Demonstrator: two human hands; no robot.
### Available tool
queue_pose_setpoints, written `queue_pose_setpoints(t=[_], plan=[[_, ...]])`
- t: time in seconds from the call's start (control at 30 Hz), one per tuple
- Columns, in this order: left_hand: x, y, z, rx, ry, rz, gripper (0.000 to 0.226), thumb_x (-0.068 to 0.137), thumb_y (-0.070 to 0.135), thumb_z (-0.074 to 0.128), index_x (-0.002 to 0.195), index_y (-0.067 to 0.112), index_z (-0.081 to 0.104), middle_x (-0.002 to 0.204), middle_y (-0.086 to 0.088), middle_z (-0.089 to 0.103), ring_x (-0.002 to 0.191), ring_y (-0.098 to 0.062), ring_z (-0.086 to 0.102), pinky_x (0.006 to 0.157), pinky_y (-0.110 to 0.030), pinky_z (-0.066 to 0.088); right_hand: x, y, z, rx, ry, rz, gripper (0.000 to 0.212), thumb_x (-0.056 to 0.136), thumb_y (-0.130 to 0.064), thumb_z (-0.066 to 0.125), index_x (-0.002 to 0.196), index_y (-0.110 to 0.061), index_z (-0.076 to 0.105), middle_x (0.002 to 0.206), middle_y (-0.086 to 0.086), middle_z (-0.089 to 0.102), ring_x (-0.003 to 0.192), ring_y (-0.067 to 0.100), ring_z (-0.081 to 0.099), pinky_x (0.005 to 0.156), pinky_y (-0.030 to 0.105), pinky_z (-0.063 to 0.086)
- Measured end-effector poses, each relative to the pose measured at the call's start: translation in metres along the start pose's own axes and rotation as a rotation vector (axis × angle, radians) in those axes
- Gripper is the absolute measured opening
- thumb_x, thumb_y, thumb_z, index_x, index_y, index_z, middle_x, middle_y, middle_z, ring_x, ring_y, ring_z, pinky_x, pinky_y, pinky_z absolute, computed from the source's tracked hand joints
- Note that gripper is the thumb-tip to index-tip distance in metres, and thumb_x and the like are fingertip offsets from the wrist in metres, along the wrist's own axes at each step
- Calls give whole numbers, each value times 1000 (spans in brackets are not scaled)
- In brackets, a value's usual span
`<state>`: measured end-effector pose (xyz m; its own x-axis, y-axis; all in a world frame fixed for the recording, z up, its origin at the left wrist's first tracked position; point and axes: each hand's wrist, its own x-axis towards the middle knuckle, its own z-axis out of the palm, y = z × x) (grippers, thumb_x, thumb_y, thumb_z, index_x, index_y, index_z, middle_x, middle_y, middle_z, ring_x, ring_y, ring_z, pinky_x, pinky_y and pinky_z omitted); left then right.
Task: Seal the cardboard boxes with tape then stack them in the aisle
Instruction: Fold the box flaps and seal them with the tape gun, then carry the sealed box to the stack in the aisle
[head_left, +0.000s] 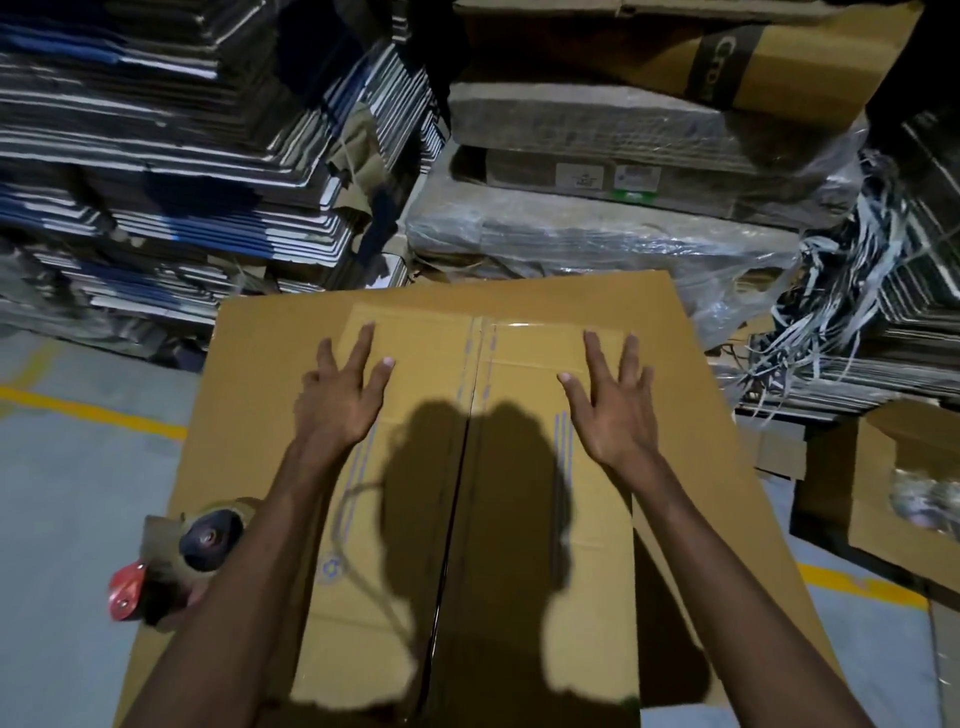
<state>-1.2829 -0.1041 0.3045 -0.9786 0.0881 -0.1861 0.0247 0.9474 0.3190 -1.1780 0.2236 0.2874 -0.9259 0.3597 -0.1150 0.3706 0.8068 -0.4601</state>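
I see the cardboard box (457, 467) straight below me, its top flaps closed along a centre seam (457, 499) — clear tape (519, 338) glints across the far end of that seam. My left hand (343, 400) and right hand (613, 410) both lie flat on the top, one on each side of the seam, fingers (363, 348) spread wide and holding nothing. A tape dispenser (176, 561) sits at the box's near left edge, beside my left forearm. The far edge of the box comes close to the piles of flattened cardboard (182, 156) and the plastic-wrapped bundles (597, 234) behind it. To the left lies open grey floor (78, 519) with a yellow line (88, 410). On the right an opened box (883, 493) stands near, leaving a narrower strip of floor.
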Motion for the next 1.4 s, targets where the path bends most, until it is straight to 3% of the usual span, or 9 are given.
queue_pose_setpoints(t=[0.07, 0.1, 0.2, 0.37, 0.5, 0.63, 0.83, 1.2, 1.4], plan=[[-31, -9, -1, -43, 8, -31, 64, 96, 81, 16, 155, 63, -2, 157, -22, 32, 123, -51, 54, 97, -58, 49, -42, -7, 2, 50, -20, 43, 72, 101, -75, 25, 163, -48, -1, 171, 18, 4, 145, 47, 37, 103, 57, 49], [-45, -12, -2, -42, 7, -43, 63, 96, 81, 16, 154, 64, -2, 149, -23, 39, 115, -50, 58, 92, -56, 51, -62, -10, 2, 36, -33, 65, 74, 101, -75, 24, 163, -48, -4, 167, 20, 13, 134, 46, 50, 93, 53, 53], [-80, -21, 2, -37, -1, -49, 65, 94, 84, 19, 153, 67, -3, 131, -20, 46, 103, -47, 61, 87, -53, 53, -106, -18, 1, -48, -100, 156, 84, 96, -81, 26, 160, -48, -15, 147, 20, 32, 104, 42, 61, 75, 44, 49], [-94, -23, 2, -84, 22, -82, 71, 93, 81, 36, 155, 63, 7, 133, -21, 44, 115, -47, 54, 94, -54, 48, -98, -30, 6, -34, -137, 193, 104, 85, -85, 48, 161, -46, -13, 143, 23, 29, 117, 48, 49, 93, 51, 50], [-87, -13, -6, -148, 70, -91, 77, 88, 81, 44, 156, 55, 21, 134, -23, 45, 118, -50, 54, 99, -54, 50, -70, -32, -2, -3, -139, 123, 111, 78, -91, 52, 163, -45, -3, 149, 29, 26, 121, 53, 49, 93, 51, 51], [-92, 1, -26, -164, 176, -121, 77, 86, 78, 48, 155, 52, 25, 140, -27, 42, 118, -53, 54, 101, -55, 49, -55, -45, -25, 10, -89, 63, 112, 75, -92, 54, 164, -46, 5, 153, 28, 24, 125, 54, 47, 96, 51, 52], [-127, -5, -80, -227, 390, -176, 77, 88, 73, 56, 156, 51, 27, 150, -28, 35, 129, -54, 47, 106, -56, 46, -51, -97, -63, 89, 32, -168, 106, 78, -88, 57, 163, -49, 9, 159, 26, 17, 136, 55, 38, 108, 56, 45], [-350, -85, -129, -339, 798, -462, 73, 87, 71, 59, 152, 57, 30, 145, -16, 40, 129, -42, 48, 109, -53, 43, -196, -204, -68, 187, 49, -584, 106, 68, -97, 57, 157, -62, 12, 163, 22, 16, 147, 47, 33, 116, 56, 39], [-511, -169, -88, -391, 875, -768, 74, 86, 74, 57, 152, 57, 28, 147, -13, 39, 132, -39, 48, 109, -53, 43, -322, -265, -7, 111, -139, -815, 105, 72, -90, 64, 159, -56, 17, 159, 24, 20, 144, 47, 32, 117, 54, 37]])
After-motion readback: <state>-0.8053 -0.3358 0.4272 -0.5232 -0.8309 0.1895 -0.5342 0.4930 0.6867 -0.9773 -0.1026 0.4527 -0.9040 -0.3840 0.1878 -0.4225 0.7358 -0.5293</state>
